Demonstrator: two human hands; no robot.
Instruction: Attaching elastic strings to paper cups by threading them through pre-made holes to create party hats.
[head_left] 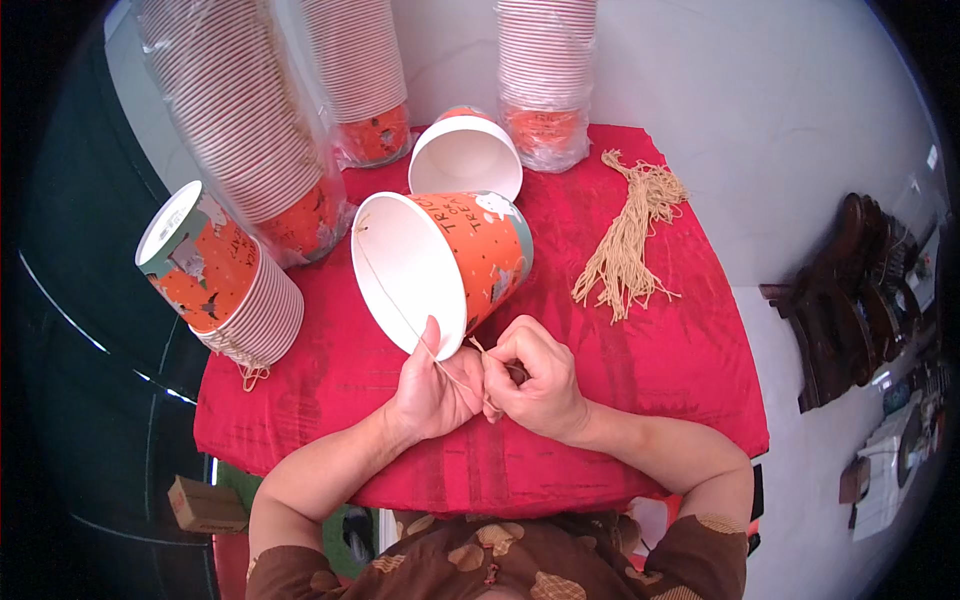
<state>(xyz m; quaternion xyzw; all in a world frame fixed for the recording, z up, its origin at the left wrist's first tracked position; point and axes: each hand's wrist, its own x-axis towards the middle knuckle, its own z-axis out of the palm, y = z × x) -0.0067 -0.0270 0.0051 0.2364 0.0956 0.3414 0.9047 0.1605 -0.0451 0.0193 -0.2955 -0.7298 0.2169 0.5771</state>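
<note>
An orange paper bucket (478,245) with printed figures and a white inside lies tilted on its side, its mouth facing left and toward me. My left hand (428,393) grips its near rim, thumb at the inner side and fingers below. A thin tan cord (385,282) runs from a knot at the far rim across the mouth to my hands. Beside the near rim, my right hand (540,378) is closed in a pinch on the cord's end. The fingertips partly hide the spot where cord and bucket meet.
Behind stands another white-lined bucket (466,160). A bundle of tan cords (632,235) lies on the red tablecloth (690,350) at the right. Nested buckets with cords (250,310) rest at the left. Tall plastic-wrapped bucket stacks (545,75) line the back.
</note>
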